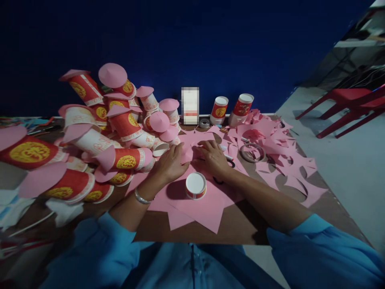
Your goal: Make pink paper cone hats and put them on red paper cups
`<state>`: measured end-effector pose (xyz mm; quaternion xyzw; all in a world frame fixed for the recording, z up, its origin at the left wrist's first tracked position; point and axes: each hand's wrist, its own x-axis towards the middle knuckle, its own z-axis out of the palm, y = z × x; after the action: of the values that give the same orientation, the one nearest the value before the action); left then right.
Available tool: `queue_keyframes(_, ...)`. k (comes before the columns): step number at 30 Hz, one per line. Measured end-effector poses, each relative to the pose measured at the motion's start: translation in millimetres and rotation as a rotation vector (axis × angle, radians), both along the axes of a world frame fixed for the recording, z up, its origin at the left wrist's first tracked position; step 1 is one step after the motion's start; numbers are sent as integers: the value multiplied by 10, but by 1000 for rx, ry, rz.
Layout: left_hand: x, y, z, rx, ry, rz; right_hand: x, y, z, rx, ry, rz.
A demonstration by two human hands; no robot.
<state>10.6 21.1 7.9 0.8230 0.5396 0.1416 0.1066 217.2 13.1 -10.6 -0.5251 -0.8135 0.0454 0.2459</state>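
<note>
In the head view, a small pink paper piece (187, 153) lies between my two hands, its edges partly hidden by the fingers. My left hand (171, 163), with a silver bangle at the wrist, grips its left side with curled fingers and thumb. From the right, my right hand (213, 158) holds the other side, fingers bent over it. Just in front stands a paper cup (195, 185), its white round end facing up. Beneath the cup and hands are overlapping pink paper sheets (195, 210). Dark-handled scissors (231, 163) show partly beside my right hand.
Several red and white cups with pink cone tops (126, 122) are piled at left. Two cups (219, 110) stand at the back. Pink offcuts (279, 152) and a tape roll (252, 152) lie at right. A red stool (345, 100) stands on the floor.
</note>
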Motion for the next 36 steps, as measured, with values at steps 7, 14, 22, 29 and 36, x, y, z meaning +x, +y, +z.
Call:
queue_keyframes(7, 23, -8, 67, -1, -119, -46, 9, 34, -38, -30, 33, 7)
queue_keyframes(14, 3, -5, 79, 47, -477, -52, 48, 83, -32, -30, 163, 9)
queue_keyframes(22, 1, -40, 75, 86, -804, -113, 107, 134, -23, -209, 701, 39)
queue_keyframes(29, -5, -23, 8, 216, -837, -185, 85, 160, 34, -611, 1316, 191)
queue_keyframes(36, 23, -19, 61, -38, -1044, -95, 99, 94, 168, -636, 1372, 235)
